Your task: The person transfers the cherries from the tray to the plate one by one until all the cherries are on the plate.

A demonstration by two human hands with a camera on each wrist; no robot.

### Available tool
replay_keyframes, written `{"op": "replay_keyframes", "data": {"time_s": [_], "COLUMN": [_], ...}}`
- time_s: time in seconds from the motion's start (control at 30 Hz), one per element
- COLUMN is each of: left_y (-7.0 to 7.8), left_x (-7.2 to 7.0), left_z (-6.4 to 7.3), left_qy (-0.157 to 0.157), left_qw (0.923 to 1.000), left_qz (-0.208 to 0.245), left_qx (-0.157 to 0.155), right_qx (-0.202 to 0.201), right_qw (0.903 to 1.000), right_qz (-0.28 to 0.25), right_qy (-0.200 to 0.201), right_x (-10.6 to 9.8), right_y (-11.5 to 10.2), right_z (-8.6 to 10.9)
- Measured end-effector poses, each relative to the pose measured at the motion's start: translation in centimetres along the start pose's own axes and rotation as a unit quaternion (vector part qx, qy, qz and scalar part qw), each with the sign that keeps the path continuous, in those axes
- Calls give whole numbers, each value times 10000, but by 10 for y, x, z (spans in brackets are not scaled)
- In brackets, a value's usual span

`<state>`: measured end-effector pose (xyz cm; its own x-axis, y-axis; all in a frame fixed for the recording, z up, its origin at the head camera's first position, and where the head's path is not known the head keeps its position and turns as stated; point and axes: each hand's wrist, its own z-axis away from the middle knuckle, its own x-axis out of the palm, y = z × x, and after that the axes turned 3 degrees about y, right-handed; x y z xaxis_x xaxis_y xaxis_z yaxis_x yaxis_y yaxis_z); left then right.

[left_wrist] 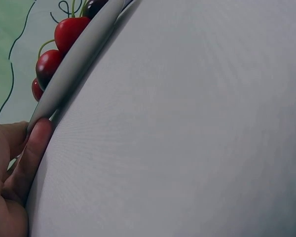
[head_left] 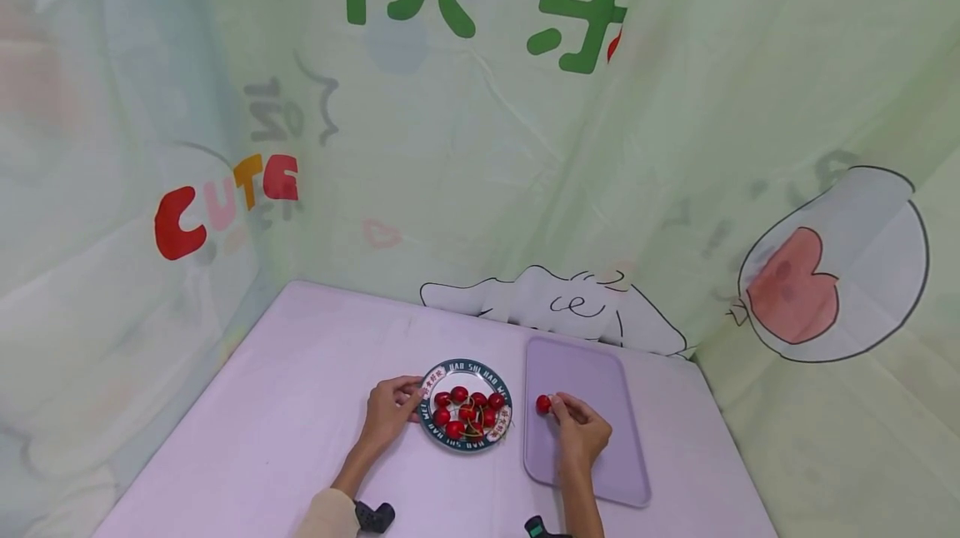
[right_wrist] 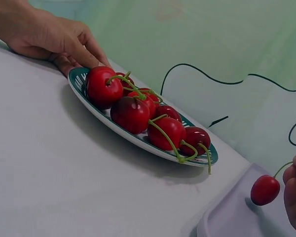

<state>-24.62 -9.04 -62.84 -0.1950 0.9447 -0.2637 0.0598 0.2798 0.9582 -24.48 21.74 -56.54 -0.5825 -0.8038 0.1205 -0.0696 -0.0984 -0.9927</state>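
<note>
A round plate with a dark green lettered rim carries several red cherries with green stems. At its left edge my left hand pinches the rim, thumb above and fingers under it, as the left wrist view shows. My right hand is over the purple tray, pinching one cherry by its stem. That cherry hangs just over the tray's left part and casts a shadow on it in the right wrist view.
The plate and tray stand side by side on a table with a pale cloth. Behind the table hangs a light green printed curtain, which also encloses both sides. The tray has a low raised rim.
</note>
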Motion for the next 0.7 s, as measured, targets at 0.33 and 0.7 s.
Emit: {"op": "replay_keyframes", "data": {"time_s": [0.33,0.7], "left_y": [0,2], "left_x": [2,2], "left_z": [0,2], "left_qy": [17,49], "left_qw": [10000,10000], "left_qz": [27,20], "left_qx": [-17,-66], "right_qx": [128,124], "right_qw": [9998,9999], "right_qz": [-141,18], "right_qy": [-62,-64], "right_x": [0,9], "right_y": [3,-6], "right_z": [-4,4]}}
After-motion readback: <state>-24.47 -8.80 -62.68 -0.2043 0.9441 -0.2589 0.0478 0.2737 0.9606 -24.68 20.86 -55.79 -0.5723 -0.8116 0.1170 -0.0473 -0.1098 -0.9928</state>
